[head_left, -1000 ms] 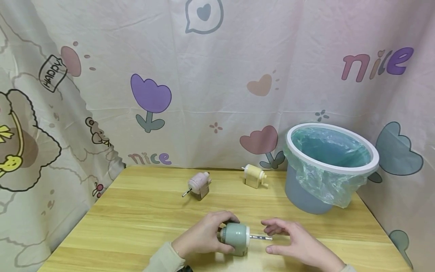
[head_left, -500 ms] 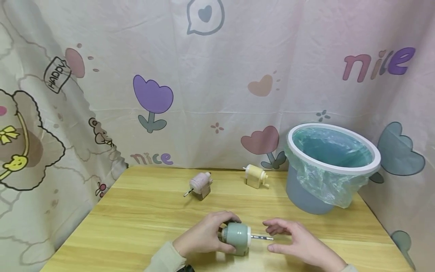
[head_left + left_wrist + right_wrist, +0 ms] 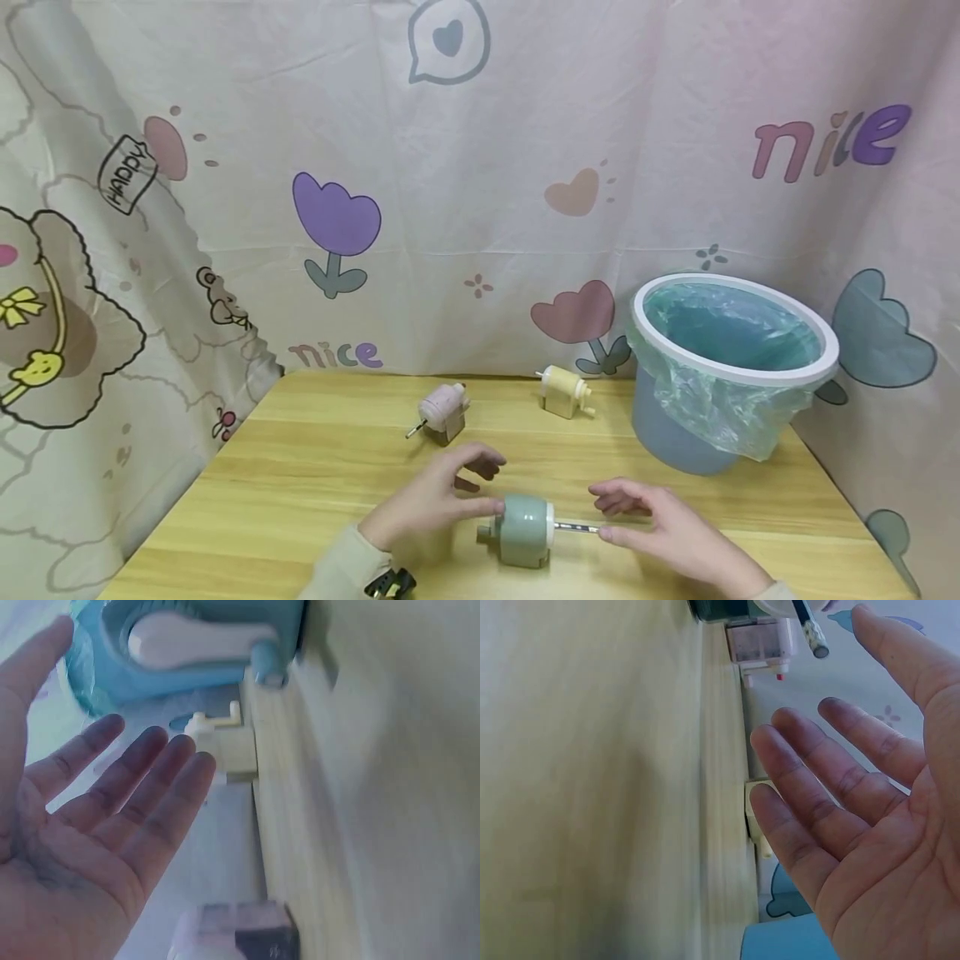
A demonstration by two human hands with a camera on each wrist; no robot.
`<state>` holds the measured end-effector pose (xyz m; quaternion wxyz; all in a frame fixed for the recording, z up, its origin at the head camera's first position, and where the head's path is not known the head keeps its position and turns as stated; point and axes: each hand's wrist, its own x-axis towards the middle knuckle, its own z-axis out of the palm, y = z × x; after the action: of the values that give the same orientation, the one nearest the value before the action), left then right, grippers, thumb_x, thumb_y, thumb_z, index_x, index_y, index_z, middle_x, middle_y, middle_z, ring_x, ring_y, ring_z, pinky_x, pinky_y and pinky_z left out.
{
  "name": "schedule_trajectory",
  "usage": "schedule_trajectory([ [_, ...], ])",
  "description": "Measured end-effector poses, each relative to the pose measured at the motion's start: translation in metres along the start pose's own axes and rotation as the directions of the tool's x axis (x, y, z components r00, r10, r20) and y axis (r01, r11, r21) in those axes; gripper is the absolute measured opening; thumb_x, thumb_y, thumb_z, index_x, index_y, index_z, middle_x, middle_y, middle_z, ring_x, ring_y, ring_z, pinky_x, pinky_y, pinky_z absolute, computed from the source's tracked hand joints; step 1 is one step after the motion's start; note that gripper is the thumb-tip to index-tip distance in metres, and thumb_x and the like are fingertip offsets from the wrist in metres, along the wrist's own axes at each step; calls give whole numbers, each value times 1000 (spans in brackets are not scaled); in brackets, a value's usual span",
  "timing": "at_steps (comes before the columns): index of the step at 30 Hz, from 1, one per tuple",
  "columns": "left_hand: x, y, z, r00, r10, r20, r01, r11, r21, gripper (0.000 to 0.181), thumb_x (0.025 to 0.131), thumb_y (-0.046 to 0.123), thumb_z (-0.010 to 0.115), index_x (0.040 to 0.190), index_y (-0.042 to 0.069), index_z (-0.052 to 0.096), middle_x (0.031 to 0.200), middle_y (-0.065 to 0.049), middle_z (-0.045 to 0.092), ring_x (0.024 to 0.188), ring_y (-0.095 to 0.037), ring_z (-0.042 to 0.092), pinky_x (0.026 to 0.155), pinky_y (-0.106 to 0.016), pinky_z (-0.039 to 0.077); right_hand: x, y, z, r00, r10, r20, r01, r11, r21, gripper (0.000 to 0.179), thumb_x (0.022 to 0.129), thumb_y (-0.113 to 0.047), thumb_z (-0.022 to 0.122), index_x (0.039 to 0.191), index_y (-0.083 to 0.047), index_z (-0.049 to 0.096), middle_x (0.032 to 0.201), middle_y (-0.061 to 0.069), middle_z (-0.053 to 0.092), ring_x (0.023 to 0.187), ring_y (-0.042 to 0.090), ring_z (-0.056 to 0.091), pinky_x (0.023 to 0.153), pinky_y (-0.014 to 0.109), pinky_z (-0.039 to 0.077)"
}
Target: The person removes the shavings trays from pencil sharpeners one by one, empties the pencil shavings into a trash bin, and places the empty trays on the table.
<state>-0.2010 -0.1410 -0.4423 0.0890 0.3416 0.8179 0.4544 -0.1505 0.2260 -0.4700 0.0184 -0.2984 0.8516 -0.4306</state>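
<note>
A green crank pencil sharpener (image 3: 525,533) stands near the front of the table. From its white right-hand face a patterned pencil (image 3: 576,527) sticks out level. My left hand (image 3: 442,496) hovers at the sharpener's left with fingers spread apart; its thumb overlaps the sharpener's upper edge, and contact is unclear. In the left wrist view the palm holds nothing, and the sharpener's pale crank handle (image 3: 202,641) shows above it. My right hand (image 3: 663,529) is beyond the pencil's free end, fingers loosely extended. The right wrist view shows the pencil's tip (image 3: 816,643) apart from the thumb.
Behind the hands stand a pink sharpener (image 3: 442,410) with a pencil in it and a yellow sharpener (image 3: 562,392). A grey bin (image 3: 678,433) with a green liner bag is at the right rear. A printed curtain (image 3: 465,167) borders the wooden table (image 3: 315,467).
My left hand has let go of the green sharpener and moved back and left, its fingers opening and uncovering the crank side. My right hand has shifted only slightly.
</note>
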Motion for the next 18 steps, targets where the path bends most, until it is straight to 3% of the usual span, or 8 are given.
schedule_trajectory([
  [5,-1,-5,-13,991,39,-128,-25,994,108,46,95,34,83,131,11,68,123,-8,73,111,-31,72,88,-29,66,2,3,-7,1000,0,-14,0,1000,-12,40,103,-24,74,138,-5,67,120,5,78,108,9,73,95,27,61],
  [11,-1,-10,-24,961,95,-260,-32,971,239,38,93,24,84,125,7,70,117,-7,75,101,-25,73,82,-35,67,16,-2,-16,997,-73,-29,71,996,-46,38,102,-20,75,136,-5,68,118,8,79,106,10,74,94,28,62],
  [18,2,-13,-40,932,58,-358,43,962,268,33,90,13,85,121,8,72,114,-9,75,95,-30,75,82,-42,68,40,-9,-25,996,-91,-17,89,993,-80,37,102,-24,74,135,-9,69,118,6,79,103,10,75,93,31,64],
])
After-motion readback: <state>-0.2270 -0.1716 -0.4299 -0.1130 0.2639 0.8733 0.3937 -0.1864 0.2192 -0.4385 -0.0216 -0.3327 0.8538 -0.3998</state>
